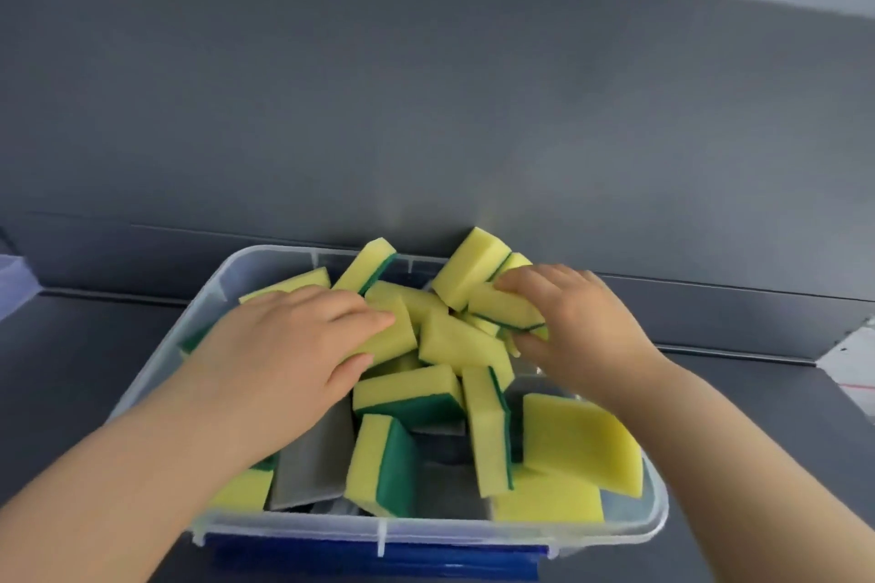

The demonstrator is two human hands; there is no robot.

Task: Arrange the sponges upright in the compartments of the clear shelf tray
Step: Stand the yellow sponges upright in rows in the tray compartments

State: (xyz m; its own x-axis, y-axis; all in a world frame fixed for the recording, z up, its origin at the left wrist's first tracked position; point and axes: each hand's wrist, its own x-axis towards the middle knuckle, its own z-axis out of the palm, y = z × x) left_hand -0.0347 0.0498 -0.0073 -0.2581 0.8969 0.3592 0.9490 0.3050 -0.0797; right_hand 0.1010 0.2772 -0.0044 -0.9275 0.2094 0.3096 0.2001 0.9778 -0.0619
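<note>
Sponges (pixel 440 398), yellow with green scrubbing backs, lie jumbled in the clear tray (pixel 426 529) straight ahead of you in the head view, on a dark counter (pixel 71 369) against a grey wall. Your left hand (pixel 284 346) reaches in from the left, fingers laid over a yellow sponge (pixel 390 338) with the thumb tucked against its near edge, holding it. Your right hand (pixel 577 322) pinches a green-edged sponge (pixel 506 309) between curled fingers and thumb near the far right corner. Most of the pile leans or lies flat at odd angles. A few near the front stand on edge beside grey panels (pixel 308 464), which may be dividers. By my judgement the sorting has barely begun, and nearly every sponge needs standing up.
</note>
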